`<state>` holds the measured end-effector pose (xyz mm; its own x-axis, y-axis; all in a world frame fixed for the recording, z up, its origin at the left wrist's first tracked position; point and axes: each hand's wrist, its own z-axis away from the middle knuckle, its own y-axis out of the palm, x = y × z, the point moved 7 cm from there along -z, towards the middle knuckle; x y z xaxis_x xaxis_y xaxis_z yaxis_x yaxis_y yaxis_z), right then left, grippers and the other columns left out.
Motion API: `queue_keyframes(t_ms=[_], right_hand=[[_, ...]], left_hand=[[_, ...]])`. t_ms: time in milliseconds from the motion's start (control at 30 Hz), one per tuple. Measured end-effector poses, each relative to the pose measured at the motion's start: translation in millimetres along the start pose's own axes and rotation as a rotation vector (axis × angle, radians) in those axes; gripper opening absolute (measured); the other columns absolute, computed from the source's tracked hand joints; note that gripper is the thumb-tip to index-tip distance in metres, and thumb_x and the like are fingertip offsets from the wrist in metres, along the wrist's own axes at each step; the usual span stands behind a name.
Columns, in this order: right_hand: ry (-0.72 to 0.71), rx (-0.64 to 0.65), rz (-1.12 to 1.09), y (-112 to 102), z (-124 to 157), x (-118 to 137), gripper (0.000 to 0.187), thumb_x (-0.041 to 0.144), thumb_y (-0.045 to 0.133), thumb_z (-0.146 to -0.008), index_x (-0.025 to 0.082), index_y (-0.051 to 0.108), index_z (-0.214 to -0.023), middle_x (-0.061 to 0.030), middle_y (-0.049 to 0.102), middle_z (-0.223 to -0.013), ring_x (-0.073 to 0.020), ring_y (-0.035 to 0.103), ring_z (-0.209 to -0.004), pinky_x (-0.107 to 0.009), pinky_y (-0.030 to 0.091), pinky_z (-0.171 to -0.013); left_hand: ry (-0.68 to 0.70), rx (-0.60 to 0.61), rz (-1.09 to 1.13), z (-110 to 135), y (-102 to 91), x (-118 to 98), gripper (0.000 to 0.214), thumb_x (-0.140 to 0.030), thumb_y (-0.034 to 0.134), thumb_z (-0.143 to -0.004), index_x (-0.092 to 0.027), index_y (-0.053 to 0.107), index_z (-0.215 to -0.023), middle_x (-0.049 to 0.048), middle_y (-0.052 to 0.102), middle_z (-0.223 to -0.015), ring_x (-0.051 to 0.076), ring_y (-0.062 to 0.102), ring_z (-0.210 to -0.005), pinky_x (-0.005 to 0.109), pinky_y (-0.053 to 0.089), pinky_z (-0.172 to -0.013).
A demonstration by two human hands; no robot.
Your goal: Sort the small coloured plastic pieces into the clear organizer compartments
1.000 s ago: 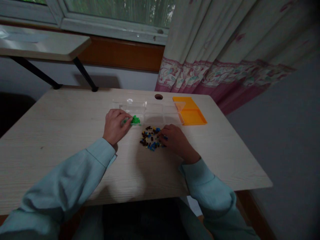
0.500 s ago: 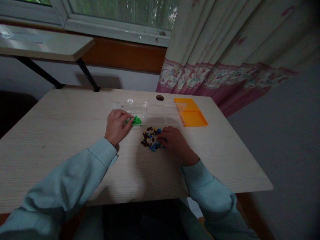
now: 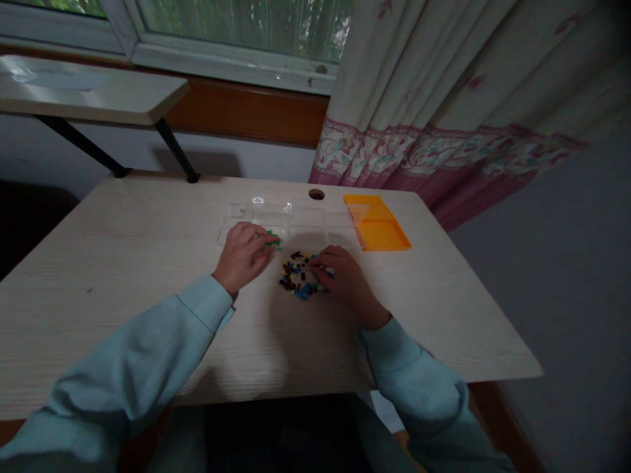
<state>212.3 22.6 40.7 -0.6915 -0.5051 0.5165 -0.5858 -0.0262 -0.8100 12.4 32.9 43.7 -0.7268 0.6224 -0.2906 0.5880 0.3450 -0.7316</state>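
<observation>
My left hand (image 3: 243,255) is over small green toy bricks (image 3: 273,238) in the near part of the clear compartment box (image 3: 308,233). Its fingers are curled together and cover some of the green pieces; what lies between them is hidden. On the tabletop just in front of the box is a loose pile of small dark brown, blue and yellow bricks (image 3: 297,276). At its right edge my right hand (image 3: 345,279) has thumb and forefinger pinched together. Whatever they grip is too small to make out.
An orange tray-like lid (image 3: 382,226) lies at the right end of the box, partly under it. Behind are a cable hole (image 3: 316,194) in the desk (image 3: 162,223), a floral curtain (image 3: 384,144) and a raised shelf (image 3: 123,98) on black legs.
My left hand has shifted right and closed further over the green bricks, hiding more of them. My right hand stays at the pile, its fingertips slightly moved. The view has tilted slightly.
</observation>
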Motion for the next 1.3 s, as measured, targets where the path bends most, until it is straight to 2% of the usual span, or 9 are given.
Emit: queue_keyframes(t_ms=[133, 233, 433, 600, 833, 1100, 1200, 1300], right_hand=[[0.046, -0.023, -0.211, 5.7, -0.1, 5.5, 0.010, 0.018, 0.065, -0.087, 0.020, 0.075, -0.090, -0.0039, 0.065, -0.085, -0.0162, 0.060, -0.083, -0.028, 0.047, -0.076], [0.091, -0.016, -0.284, 10.6, 0.0, 5.3, 0.010, 0.022, 0.065, -0.087, 0.021, 0.075, -0.088, -0.0025, 0.065, -0.083, -0.0148, 0.060, -0.080, -0.026, 0.046, -0.072], [0.090, 0.036, -0.350, 18.7, 0.0, 2.9, 0.011, 0.029, 0.066, -0.087, 0.021, 0.074, -0.088, -0.0018, 0.066, -0.081, -0.0140, 0.061, -0.076, -0.026, 0.046, -0.070], [0.102, 0.063, -0.337, 21.1, 0.0, 2.9, 0.014, 0.029, 0.064, -0.089, 0.021, 0.075, -0.090, -0.0025, 0.068, -0.084, -0.0146, 0.062, -0.078, -0.027, 0.047, -0.071], [0.116, 0.065, -0.456, 19.5, 0.2, 6.3, 0.020, 0.036, 0.061, -0.090, 0.021, 0.075, -0.091, -0.0032, 0.068, -0.085, -0.0156, 0.063, -0.080, -0.028, 0.048, -0.073], [0.058, 0.093, -0.431, 20.2, -1.2, 8.4, 0.029, 0.039, 0.052, -0.096, 0.021, 0.074, -0.098, -0.0044, 0.066, -0.089, -0.0159, 0.063, -0.084, -0.028, 0.049, -0.077], [0.014, 0.082, -0.392, 16.7, -1.0, 9.2, 0.025, 0.034, 0.053, -0.096, 0.023, 0.073, -0.105, -0.0045, 0.068, -0.095, -0.0161, 0.063, -0.088, -0.029, 0.049, -0.080], [-0.054, 0.093, -0.242, 9.5, 0.5, 9.2, 0.017, 0.028, 0.061, -0.091, 0.022, 0.075, -0.099, -0.0046, 0.069, -0.091, -0.0172, 0.062, -0.088, -0.031, 0.047, -0.083]], left_hand=[[0.189, 0.060, 0.043, 3.3, 5.6, -36.1, 0.024, -0.031, 0.058, -0.092, -0.026, 0.068, -0.113, 0.0057, 0.067, -0.102, 0.022, 0.055, -0.102, 0.041, 0.043, -0.093], [0.243, 0.083, 0.034, 5.8, 10.0, -47.9, 0.027, -0.039, 0.063, -0.090, -0.027, 0.068, -0.113, 0.0051, 0.068, -0.098, 0.022, 0.057, -0.101, 0.040, 0.045, -0.092], [0.252, 0.042, -0.010, 5.5, 8.9, -48.1, 0.021, -0.041, 0.063, -0.090, -0.025, 0.071, -0.100, 0.0039, 0.069, -0.091, 0.021, 0.059, -0.096, 0.039, 0.046, -0.089], [0.281, 0.035, -0.075, 4.8, 7.2, -50.5, 0.020, -0.042, 0.062, -0.091, -0.027, 0.072, -0.100, 0.0029, 0.070, -0.089, 0.021, 0.060, -0.095, 0.040, 0.046, -0.089], [0.398, -0.092, -0.181, 4.9, -4.6, -60.8, 0.013, -0.036, 0.065, -0.090, -0.025, 0.070, -0.093, 0.0002, 0.070, -0.085, 0.018, 0.059, -0.091, 0.038, 0.045, -0.090], [0.308, -0.021, -0.088, 2.1, -0.9, -46.3, 0.013, -0.033, 0.060, -0.093, -0.027, 0.071, -0.096, 0.0010, 0.070, -0.086, 0.018, 0.060, -0.092, 0.040, 0.044, -0.090], [0.276, 0.013, -0.082, 0.2, -1.2, -41.2, 0.014, -0.034, 0.059, -0.093, -0.027, 0.071, -0.092, 0.0012, 0.070, -0.086, 0.019, 0.060, -0.093, 0.041, 0.044, -0.089], [0.204, 0.033, -0.109, -2.2, -1.9, -30.4, 0.017, -0.036, 0.058, -0.093, -0.026, 0.070, -0.088, 0.0025, 0.070, -0.087, 0.021, 0.060, -0.093, 0.042, 0.043, -0.088]])
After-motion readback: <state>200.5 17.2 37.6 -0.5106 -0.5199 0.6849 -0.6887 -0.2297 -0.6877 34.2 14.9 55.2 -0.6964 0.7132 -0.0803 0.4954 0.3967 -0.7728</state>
